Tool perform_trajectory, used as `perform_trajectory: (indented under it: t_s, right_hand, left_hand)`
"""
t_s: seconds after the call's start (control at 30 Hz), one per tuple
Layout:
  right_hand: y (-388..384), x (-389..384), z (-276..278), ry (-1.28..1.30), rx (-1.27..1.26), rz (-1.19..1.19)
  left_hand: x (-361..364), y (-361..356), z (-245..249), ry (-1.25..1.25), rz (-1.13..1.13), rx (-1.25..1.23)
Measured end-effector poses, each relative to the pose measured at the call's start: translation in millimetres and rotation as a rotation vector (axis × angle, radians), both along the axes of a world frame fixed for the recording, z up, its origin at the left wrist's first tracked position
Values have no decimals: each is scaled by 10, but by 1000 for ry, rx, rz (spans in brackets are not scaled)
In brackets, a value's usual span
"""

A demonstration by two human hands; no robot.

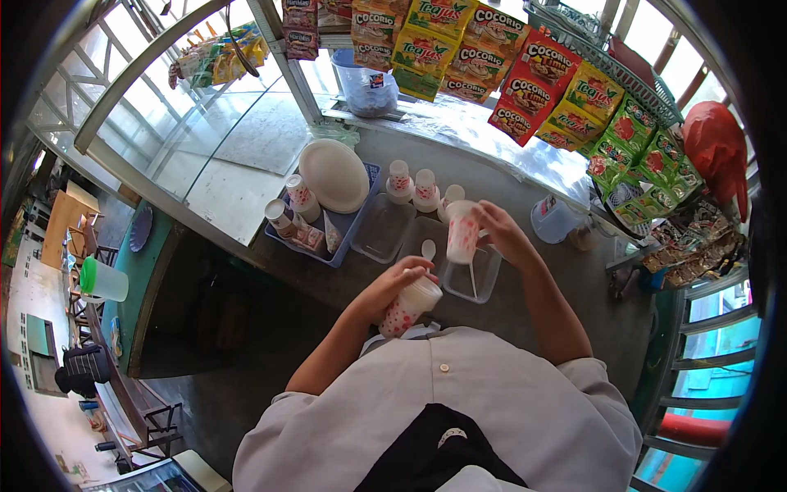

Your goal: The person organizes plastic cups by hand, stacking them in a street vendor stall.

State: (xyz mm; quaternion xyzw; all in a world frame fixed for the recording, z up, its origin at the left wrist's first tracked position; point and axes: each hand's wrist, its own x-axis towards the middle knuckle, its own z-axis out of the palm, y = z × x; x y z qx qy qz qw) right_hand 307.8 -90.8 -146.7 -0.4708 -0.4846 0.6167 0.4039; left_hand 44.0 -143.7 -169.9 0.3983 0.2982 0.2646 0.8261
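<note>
My left hand [392,285] is closed round a white paper cup with red dots [402,317], tilted close to my shirt front. In my right hand [502,232] is another dotted paper cup [463,238], held higher and over the clear plastic trays, its fingers wrapped along the right side. Beneath the hands, a clear tray [485,277] has a thin white stick-like handle [473,281] at it. A white plastic spoon [429,249] shows between the two cups. Just beyond my right hand's cup stand several stacks of similar cups [399,180].
A blue basket [366,176] at the left holds white plates [334,175] and more cups. Another clear tray [384,228] lies beside it. Drink sachets [537,74] hang overhead along the counter's far side. A clear pitcher [551,220] stands at the right.
</note>
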Motion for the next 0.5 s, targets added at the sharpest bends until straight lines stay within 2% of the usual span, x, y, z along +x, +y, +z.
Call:
perform_trajectory:
  t_s: [0.03, 0.1, 0.13, 0.2, 0.23, 0.3, 0.37, 0.43, 0.5]
  right_hand:
    - [65, 26, -105, 0, 1, 1]
    - [245, 102, -330, 64, -186, -206]
    - [375, 120, -479, 63, -183, -203]
    - [664, 130, -813, 370, -331, -288]
    - [794, 133, -938, 371, -328, -280]
    - [1018, 123, -1145, 349, -275, -331]
    - [1141, 144, -1326, 270, -268, -340]
    - [1199, 98, -1428, 187, -262, -350]
    - [1197, 53, -1541, -71, -223, -421]
  left_hand:
    - [-43, 4, -22, 0, 1, 1]
    - [-145, 26, -112, -114, 149, 6]
    - [-213, 52, -187, -123, 164, 18]
    - [-282, 78, -200, -155, 237, -46]
    - [-313, 92, -198, -188, 307, -113]
    - [-384, 96, -194, -186, 357, -155]
    - [-467, 77, -179, -383, 434, -309]
    - [-537, 11, -118, -421, 469, -310]
    - [-610, -8, -121, -462, 502, -321]
